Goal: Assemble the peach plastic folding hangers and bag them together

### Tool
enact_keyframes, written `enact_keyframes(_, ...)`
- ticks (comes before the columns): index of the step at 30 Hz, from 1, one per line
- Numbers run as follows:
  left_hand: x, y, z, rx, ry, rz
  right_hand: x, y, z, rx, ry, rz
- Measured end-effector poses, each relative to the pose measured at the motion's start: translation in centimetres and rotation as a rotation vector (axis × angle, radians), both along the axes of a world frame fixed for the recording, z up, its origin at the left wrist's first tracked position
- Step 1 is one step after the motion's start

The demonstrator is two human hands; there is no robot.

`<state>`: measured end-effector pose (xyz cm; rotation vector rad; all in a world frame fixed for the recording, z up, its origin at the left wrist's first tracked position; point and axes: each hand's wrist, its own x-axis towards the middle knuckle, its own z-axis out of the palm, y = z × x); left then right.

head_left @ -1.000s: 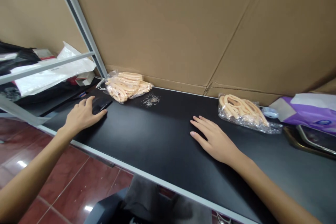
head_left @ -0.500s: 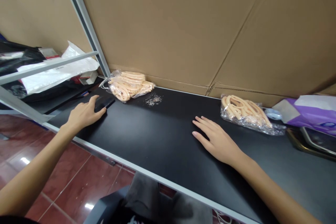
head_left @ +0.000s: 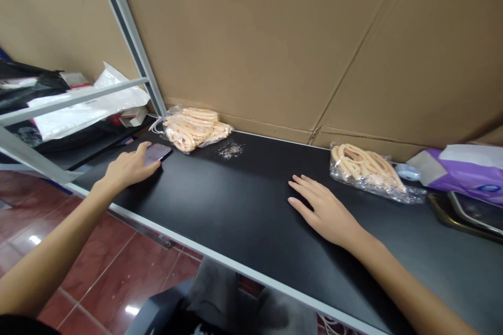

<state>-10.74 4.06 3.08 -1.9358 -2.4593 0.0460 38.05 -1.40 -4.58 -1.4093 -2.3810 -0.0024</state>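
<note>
My left hand point(head_left: 128, 168) rests at the left end of the black table point(head_left: 236, 209), its thumb and forefinger spread apart at a phone point(head_left: 157, 153). The phone lies flat with its screen lit, and the hand covers its near left part. My right hand point(head_left: 320, 209) lies palm down on the table with fingers stretched out and nothing in it. Beyond the phone sits a clear bag of pale, cream-orange looped strips point(head_left: 192, 128). A second such bag point(head_left: 365, 170) is just past my right hand.
Small pale crumbs point(head_left: 231, 150) lie beside the left bag. At the right are a purple tissue pack point(head_left: 467, 175), a light blue object point(head_left: 407, 171) and another phone point(head_left: 477, 209). A metal frame post point(head_left: 131, 36) rises at the left; a cardboard wall point(head_left: 275, 47) stands behind.
The phone's screen has gone from dark to lit. Both hands have stayed almost where they were.
</note>
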Motion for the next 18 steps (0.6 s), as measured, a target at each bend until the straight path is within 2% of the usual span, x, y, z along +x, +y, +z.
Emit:
enact_keyframes(4,0.3,0.7,0.3,-0.046,0.028,0.029,0.1,0.1,-0.2,0.003,0.013,0.007)
enact_keyframes(8,0.0,-0.3,-0.1,0.004,-0.01,0.036,0.2,0.1,-0.5,0.019,0.009,0.005)
enact_keyframes(14,-1.0,-3.1,-1.6,0.107,-0.048,0.086,0.4,0.2,-0.7,0.026,0.013,0.009)
enact_keyframes(18,-1.1,-3.8,-2.6,0.208,-0.045,0.067,0.5,0.2,-0.7,0.022,-0.006,0.011)
